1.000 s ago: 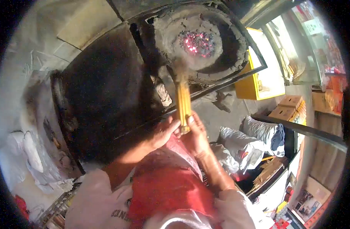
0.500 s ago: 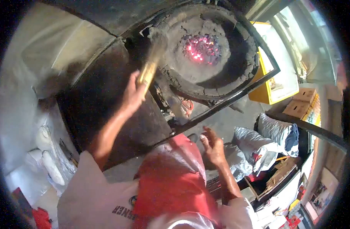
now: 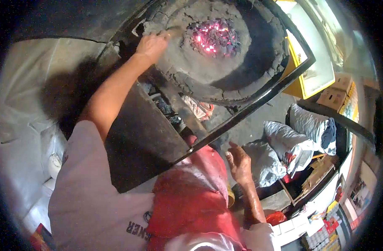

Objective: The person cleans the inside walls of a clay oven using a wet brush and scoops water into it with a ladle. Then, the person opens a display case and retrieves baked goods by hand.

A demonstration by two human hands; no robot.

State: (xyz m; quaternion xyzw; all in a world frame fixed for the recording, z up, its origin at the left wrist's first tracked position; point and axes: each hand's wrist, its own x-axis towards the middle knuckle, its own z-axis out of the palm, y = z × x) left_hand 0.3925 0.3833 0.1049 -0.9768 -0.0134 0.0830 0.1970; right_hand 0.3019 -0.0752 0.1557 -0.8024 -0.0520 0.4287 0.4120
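My left hand [image 3: 153, 47] is closed around a brush [image 3: 174, 32] at the left rim of a round clay oven [image 3: 204, 71]. Most of the brush is hidden by the hand, and its bristle end is blurred against the ash-grey clay. Inside the oven, glowing red coals [image 3: 214, 38] lie heaped in the middle. My right hand [image 3: 240, 164] hangs beside the red apron [image 3: 191, 196], fingers loosely apart, with nothing in it.
A black metal frame edge [image 3: 258, 94] runs between the oven and my body. Silvery sacks [image 3: 287, 144] lie at the right, near cardboard boxes [image 3: 334, 95] and a yellow-edged white container [image 3: 312, 79]. A dark flat panel [image 3: 133, 138] stands left of the oven.
My left hand has moved up and forward with the brush, from above the dark panel to the oven's clay rim. The head view has shifted slightly; my right hand stays low and empty.
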